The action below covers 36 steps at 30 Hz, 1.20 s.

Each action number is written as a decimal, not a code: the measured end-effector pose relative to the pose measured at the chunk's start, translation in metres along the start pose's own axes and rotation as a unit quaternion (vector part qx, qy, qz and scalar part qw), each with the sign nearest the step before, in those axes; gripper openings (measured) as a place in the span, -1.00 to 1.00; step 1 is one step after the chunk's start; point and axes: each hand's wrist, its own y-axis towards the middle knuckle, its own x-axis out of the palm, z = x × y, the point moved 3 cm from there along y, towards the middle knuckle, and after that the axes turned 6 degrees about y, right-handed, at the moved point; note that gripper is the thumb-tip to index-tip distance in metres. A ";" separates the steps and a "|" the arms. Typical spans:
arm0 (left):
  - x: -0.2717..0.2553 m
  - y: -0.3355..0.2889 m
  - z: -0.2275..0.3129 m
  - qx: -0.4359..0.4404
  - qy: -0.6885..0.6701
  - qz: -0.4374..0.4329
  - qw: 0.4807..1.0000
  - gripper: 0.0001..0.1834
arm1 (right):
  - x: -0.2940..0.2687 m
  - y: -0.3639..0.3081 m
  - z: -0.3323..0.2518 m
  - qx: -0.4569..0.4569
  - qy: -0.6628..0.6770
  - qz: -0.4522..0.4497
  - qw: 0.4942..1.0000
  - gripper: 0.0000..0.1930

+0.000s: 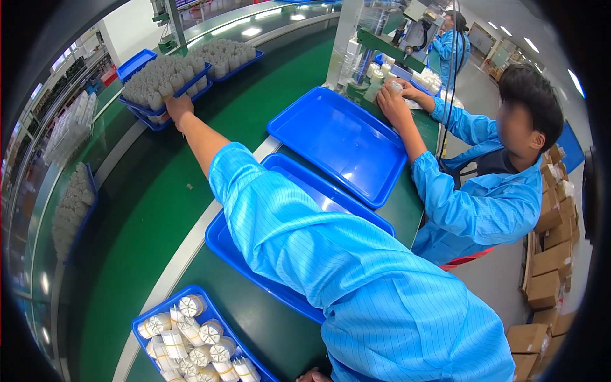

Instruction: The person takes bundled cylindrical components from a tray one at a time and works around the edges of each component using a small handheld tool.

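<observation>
My right arm, in a striped light-blue sleeve, reaches across to the far left. My right hand [180, 109] grips the near right corner of a blue tray [200, 75], its fingers closed on the rim. Many greyish-white cylindrical pieces [149, 81] stand packed in that tray, which rests on another blue tray [151, 123]. Only a small dark part of my left hand [312, 375] shows at the bottom edge; what it holds, if anything, is hidden. Beneath my right arm lies a blue tray [219, 239], partly covered by the sleeve.
A shallow blue tray [337, 146] lies beyond my arm. White banded rolls fill a tray [141, 318] at the near left. At right a co-worker in blue handles a small piece beside a bench machine [398, 44]. The green conveyor [159, 191] curves along the left; cardboard boxes [550, 258] stand far right.
</observation>
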 end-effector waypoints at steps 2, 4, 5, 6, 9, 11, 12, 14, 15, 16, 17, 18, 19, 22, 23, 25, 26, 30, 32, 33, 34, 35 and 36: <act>0.000 0.001 0.000 -0.004 -0.005 0.000 1.000 -0.79 | 0.002 -0.007 -0.002 -0.004 -0.012 -0.004 1.000 -0.49; 0.003 0.002 0.002 -0.003 -0.026 0.000 1.000 -0.79 | -0.007 -0.004 -0.008 -0.024 -0.030 0.000 0.999 -0.50; 0.005 0.002 0.004 -0.001 -0.037 -0.001 0.999 -0.79 | -0.013 -0.001 -0.012 -0.038 -0.048 -0.003 0.998 -0.51; 0.001 0.026 0.016 0.005 -0.045 0.000 0.999 -0.79 | -0.014 -0.005 -0.022 -0.025 -0.109 -0.009 0.994 -0.52; 0.008 0.095 0.047 -0.263 -0.094 -0.150 0.949 -0.77 | -0.019 -0.028 -0.034 0.014 -0.172 -0.004 0.985 -0.55; 0.009 0.099 0.056 -0.320 -0.038 -0.112 0.940 -0.78 | -0.036 -0.033 -0.045 0.007 -0.204 -0.001 0.979 -0.58; 0.006 0.096 0.056 -0.314 -0.039 -0.113 0.942 -0.78 | -0.034 -0.047 -0.048 0.002 -0.197 0.003 0.980 -0.60; 0.007 0.088 0.054 -0.335 -0.005 -0.148 0.931 -0.78 | -0.046 -0.068 -0.063 0.003 -0.187 0.001 0.982 -0.62; 0.006 0.090 0.057 -0.327 -0.012 -0.151 0.933 -0.78 | -0.052 -0.077 -0.071 0.000 -0.184 -0.003 0.983 -0.65; 0.007 0.092 0.060 -0.348 0.014 -0.165 0.923 -0.76 | -0.057 -0.086 -0.080 -0.009 -0.180 -0.011 0.984 -0.67; 0.007 0.093 0.062 -0.368 0.041 -0.178 0.912 -0.74 | -0.063 -0.094 -0.089 -0.018 -0.175 -0.019 0.984 -0.69; 0.005 0.090 0.062 -0.399 0.022 -0.176 0.900 -0.68 | -0.064 -0.106 -0.096 -0.023 -0.164 -0.036 0.986 -0.71; 0.004 0.089 0.062 -0.395 0.023 -0.175 0.902 -0.68 | -0.066 -0.118 -0.101 -0.026 -0.155 -0.054 0.986 -0.73; 0.004 0.091 0.063 -0.393 0.042 -0.173 0.902 -0.65 | -0.081 -0.146 -0.112 -0.024 -0.137 -0.084 0.987 -0.76; 0.004 0.089 0.062 -0.389 0.043 -0.174 0.904 -0.65 | -0.084 -0.154 -0.115 -0.027 -0.125 -0.097 0.987 -0.77; 0.008 0.085 0.061 -0.380 0.027 -0.145 0.913 -0.67 | -0.098 -0.168 -0.118 -0.015 -0.114 -0.131 0.985 -0.82; 0.010 0.084 0.061 -0.377 0.012 -0.135 0.916 -0.71 | -0.105 -0.175 -0.118 -0.008 -0.103 -0.142 0.984 -0.83; 0.011 0.086 0.066 -0.376 0.026 -0.136 0.916 -0.74 | -0.128 -0.204 -0.117 0.035 -0.060 -0.170 0.983 -0.86; 0.012 0.089 0.069 -0.370 0.017 -0.129 0.920 -0.76 | -0.141 -0.221 -0.119 0.061 -0.028 -0.174 0.982 -0.86; 0.012 0.090 0.070 -0.368 0.019 -0.129 0.921 -0.76 | -0.144 -0.225 -0.117 0.061 -0.025 -0.175 0.982 -0.86; 0.012 0.091 0.070 -0.377 0.023 -0.133 0.916 -0.76 | -0.146 -0.232 -0.117 0.086 -0.005 -0.201 0.976 -0.87; 0.012 0.092 0.073 -0.382 0.023 -0.139 0.913 -0.76 | -0.151 -0.237 -0.118 0.107 0.014 -0.225 0.968 -0.85; 0.011 0.093 0.071 -0.382 0.029 -0.136 0.914 -0.76 | -0.150 -0.252 -0.123 0.107 0.049 -0.229 0.966 -0.85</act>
